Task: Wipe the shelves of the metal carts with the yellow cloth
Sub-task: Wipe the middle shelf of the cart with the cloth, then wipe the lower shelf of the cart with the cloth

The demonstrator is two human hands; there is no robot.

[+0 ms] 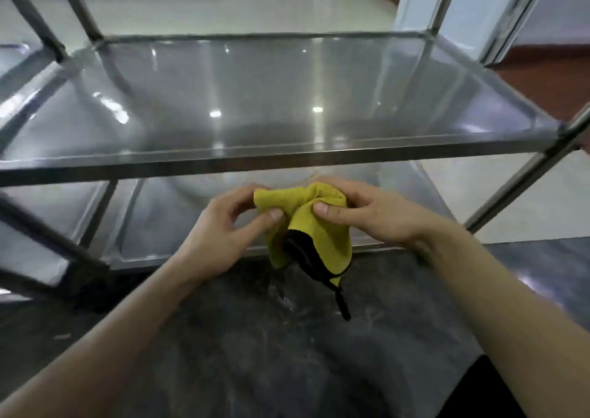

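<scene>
Both hands out in front, above the dark scuffed floor (255,337). Left hand (220,235) pinches one bunched edge of the yellow cloth (314,226) between thumb and fingers; right hand (376,216) pinches the other side, thumb pressed on top. Cloth is crumpled and held in the air, clear of any shelf, its black trim and loop (341,302) dangling below.

Step in hand, by my reading: refolding the cloth before a pass. Best done by flattening it into a broad pad, trim tucked inward so it cannot drag.

Just beyond the hands, lower shelf (198,226) of the metal cart (510,175). Above and farther, upper shelf (271,98), bare, glossy, streaked with reflections. Long overlapping strokes into the raised rims and corners near the posts should serve. Pale floor tiles (223,5) behind.
</scene>
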